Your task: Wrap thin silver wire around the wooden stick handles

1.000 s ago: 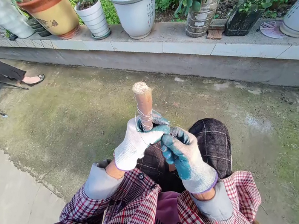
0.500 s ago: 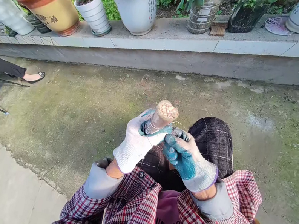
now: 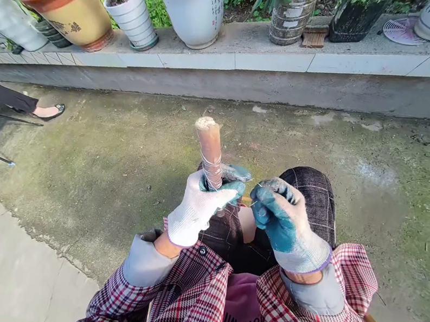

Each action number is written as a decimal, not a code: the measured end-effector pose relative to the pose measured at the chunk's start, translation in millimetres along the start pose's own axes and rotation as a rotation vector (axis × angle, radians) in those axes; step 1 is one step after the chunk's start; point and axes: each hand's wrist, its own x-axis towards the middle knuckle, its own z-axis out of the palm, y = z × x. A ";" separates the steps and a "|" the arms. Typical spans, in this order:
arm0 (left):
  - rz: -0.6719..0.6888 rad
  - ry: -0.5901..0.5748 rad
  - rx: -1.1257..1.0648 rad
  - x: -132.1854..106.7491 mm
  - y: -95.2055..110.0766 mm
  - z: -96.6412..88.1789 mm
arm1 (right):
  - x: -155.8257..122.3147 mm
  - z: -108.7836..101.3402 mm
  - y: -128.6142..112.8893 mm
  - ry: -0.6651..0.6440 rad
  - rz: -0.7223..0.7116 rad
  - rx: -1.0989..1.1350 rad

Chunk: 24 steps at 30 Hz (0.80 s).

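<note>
**Stick in my left grip, wire in my right**

My left hand [image 3: 199, 208] is closed round the lower part of the stick [image 3: 209, 146]. The stick stands up in front of me, its frayed top leaning slightly toward 11 o'clock. Thin wire [image 3: 211, 163] is wound round it just above my fingers. My right hand [image 3: 286, 225] sits at 3 o'clock of the stick, just apart from the left. Its grip is pinched narrow on a strand of that wire, which runs across to the coils.

Beneath both hands lies the concrete ground [image 3: 115, 166]. At 12 o'clock a ledge [image 3: 339, 61] carries a white pot [image 3: 195, 4] and, toward 10 o'clock, an orange pot [image 3: 74, 5]. At 9 o'clock another person's foot [image 3: 48, 111] rests on the ground.
</note>
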 end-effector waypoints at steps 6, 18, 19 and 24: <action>-0.195 -0.108 -0.161 -2.0 0.1 0.6 | 2.4 -5.5 -12.1 -0.005 0.076 0.150; -0.311 -0.125 -0.043 -4.3 -0.9 -2.5 | 0.5 -11.4 -15.3 0.008 -0.200 -0.303; -0.306 -0.114 -0.015 -4.4 -2.5 -3.1 | 0.1 -10.7 -13.8 -0.011 -0.197 -0.317; -0.202 -0.132 0.102 -5.8 -6.5 -5.0 | -5.6 -11.3 -11.6 -0.110 -0.182 -0.372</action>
